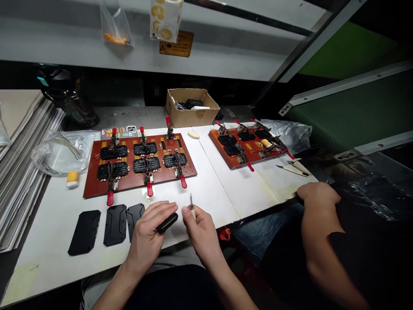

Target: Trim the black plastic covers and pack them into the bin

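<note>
My left hand (147, 234) grips a black plastic part (167, 223) by its end, and my right hand (200, 228) is close beside it. Pinched in my right fingers is a small pale-handled tool (192, 211) with a thin metal tip pointing up. The tip sits just above the black part, not clearly touching it. Several flat black covers (115, 224) lie on the white bench top (213, 189) to the left of my hands, the nearest partly behind my left hand. Beyond them stands a red-brown fixture board (93, 181) with black parts held under red-handled toggle clamps.
A second clamp board (219, 155) sits to the right. A co-worker's hand (318, 193) rests at the bench edge near a knife and tools (293, 170). Behind stand a cardboard box (190, 107) and a plastic bag (61, 150). A yellow roll (72, 178) lies left.
</note>
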The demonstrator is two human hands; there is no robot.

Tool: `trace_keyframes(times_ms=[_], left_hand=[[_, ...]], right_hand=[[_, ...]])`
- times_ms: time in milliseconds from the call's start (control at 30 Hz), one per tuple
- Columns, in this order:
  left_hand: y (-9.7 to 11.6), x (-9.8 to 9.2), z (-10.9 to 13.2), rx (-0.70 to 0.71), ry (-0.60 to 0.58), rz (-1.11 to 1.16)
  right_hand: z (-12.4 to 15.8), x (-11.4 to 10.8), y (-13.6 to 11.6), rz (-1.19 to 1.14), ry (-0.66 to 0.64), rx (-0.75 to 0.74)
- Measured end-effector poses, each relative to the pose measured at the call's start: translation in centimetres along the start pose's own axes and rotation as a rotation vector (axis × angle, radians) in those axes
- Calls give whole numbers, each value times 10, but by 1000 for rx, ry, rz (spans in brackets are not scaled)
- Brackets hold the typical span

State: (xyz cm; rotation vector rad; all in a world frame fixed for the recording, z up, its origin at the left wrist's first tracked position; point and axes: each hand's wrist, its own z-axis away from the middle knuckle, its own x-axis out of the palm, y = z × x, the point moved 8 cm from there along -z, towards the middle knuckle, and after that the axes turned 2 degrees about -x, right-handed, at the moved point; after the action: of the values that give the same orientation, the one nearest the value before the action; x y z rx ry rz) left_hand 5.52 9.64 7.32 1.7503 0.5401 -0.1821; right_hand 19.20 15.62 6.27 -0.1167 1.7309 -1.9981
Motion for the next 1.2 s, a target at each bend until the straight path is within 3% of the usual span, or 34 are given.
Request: trace_keyframes(times_ms=[100,200,300,433,600,700,767,833,900,1000,1033,1100,1200], left_hand=[[-6,3,-2,93,-60,-222],[-10,11,-8,212,-238,-366],[-10,16,-17,328,-372,-421],[-4,28,-30,377,-383,-517],[3,50,-26,387,-485,-556],[12,40,-13,385,-506,-570],[18,21,-6,390,-458,-562],[19,-15,-4,359,-323,-529],[3,-73,-9,205,-78,-524],[-51,-181,-12,-258,377,-679],[-70,-210,-12,-396,456,-774],[-108,-247,-15,-607,456,-848],[-140,-270,-19,-701,391,-786]], right_hand=[[7,-26,28,82,128,67],[17,-48,39,213,162,121],[18,-64,32,269,185,160],[-8,-84,9,600,289,103],[-35,-80,7,978,266,20],[-27,-53,5,918,200,-165],[-18,-26,8,770,78,-264],[-12,2,12,699,-38,-323],[-9,21,17,728,-77,-363],[-12,33,22,785,-70,-391],[-14,33,23,788,-72,-393],[-16,31,23,775,-101,-385],[-17,18,17,705,-111,-365]])
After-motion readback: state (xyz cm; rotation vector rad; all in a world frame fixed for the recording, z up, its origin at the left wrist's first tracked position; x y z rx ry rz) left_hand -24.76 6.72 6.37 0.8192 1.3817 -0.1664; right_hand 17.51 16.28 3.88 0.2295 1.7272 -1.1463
